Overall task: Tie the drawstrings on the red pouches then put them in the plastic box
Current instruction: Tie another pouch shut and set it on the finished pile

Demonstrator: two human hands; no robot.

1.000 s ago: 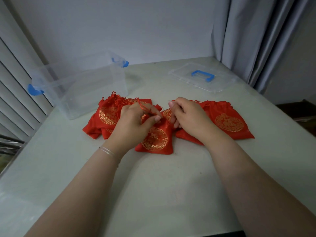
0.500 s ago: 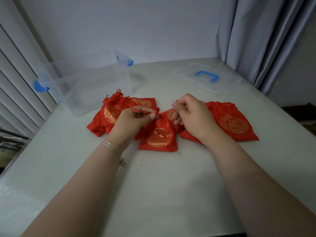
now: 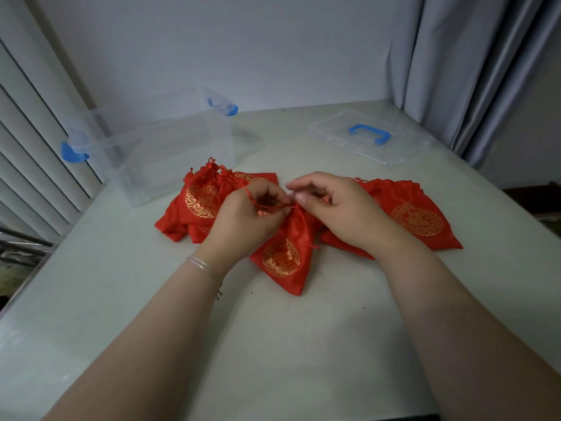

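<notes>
A red pouch [image 3: 283, 259] with a gold emblem lies in the middle of the table, its neck gathered. My left hand [image 3: 246, 221] pinches its thin red drawstring [image 3: 264, 205], which loops over my fingers. My right hand [image 3: 337, 211] pinches the string's other end at the pouch's neck. A heap of red pouches [image 3: 197, 202] lies to the left, and another red pouch [image 3: 416, 218] lies flat to the right, partly under my right wrist. The clear plastic box [image 3: 158, 147] with blue latches stands open at the back left.
The box's clear lid [image 3: 368, 135] with a blue handle lies at the back right. A grey curtain [image 3: 473, 71] hangs at the right, window blinds [image 3: 33, 141] at the left. The pale table [image 3: 273, 344] spreads in front of the pouches.
Both hands have drawn the string out from the middle pouch's neck; the pouch's top is now more gathered and it lies tilted nearer to me.
</notes>
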